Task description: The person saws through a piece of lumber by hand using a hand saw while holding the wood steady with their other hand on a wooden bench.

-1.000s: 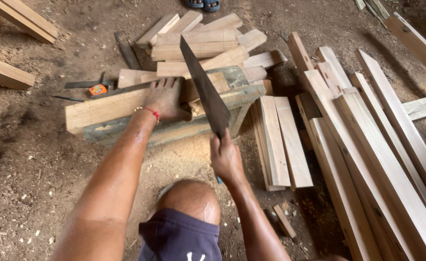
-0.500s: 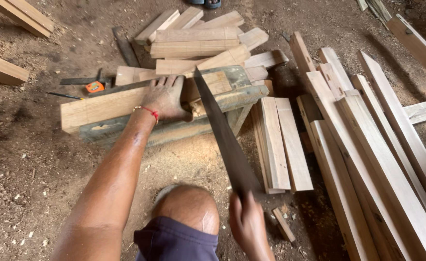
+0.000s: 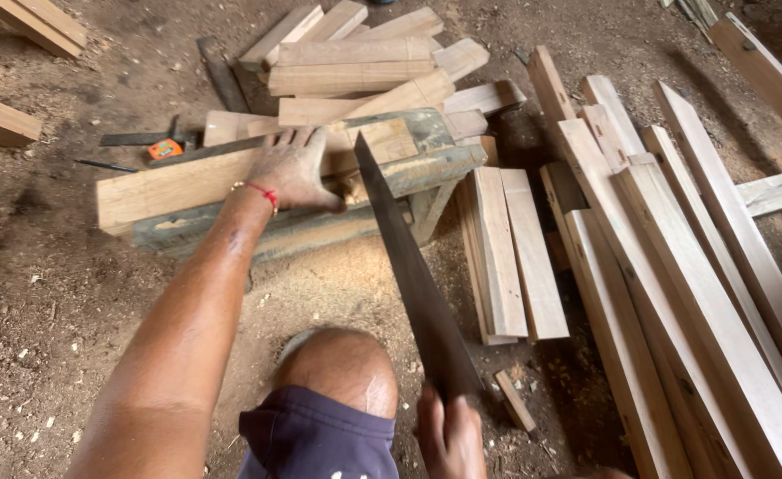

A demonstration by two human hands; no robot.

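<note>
My left hand [image 3: 295, 168] presses flat on a long wooden plank [image 3: 178, 186] that lies across a low sawhorse [image 3: 426, 164]. A red thread is tied around that wrist. My right hand [image 3: 448, 435], low in the view beside my knee [image 3: 337, 364], grips the handle of a hand saw [image 3: 413, 275]. The dark blade runs up from the handle, and its tip meets the plank just right of my left hand. Pale sawdust [image 3: 337, 275] lies heaped under the sawhorse.
Long planks [image 3: 675, 266] lean in a row on the right, with two shorter boards [image 3: 510, 257] beside the sawhorse. Cut blocks [image 3: 364, 62] are piled behind it. An orange tape measure [image 3: 165, 149] and a flat bar lie on the dirt at left.
The saw has been drawn back toward me: my right hand moved from mid-view down to the bottom edge, and the blade's tip now sits at the cut. My left hand stayed on the plank.
</note>
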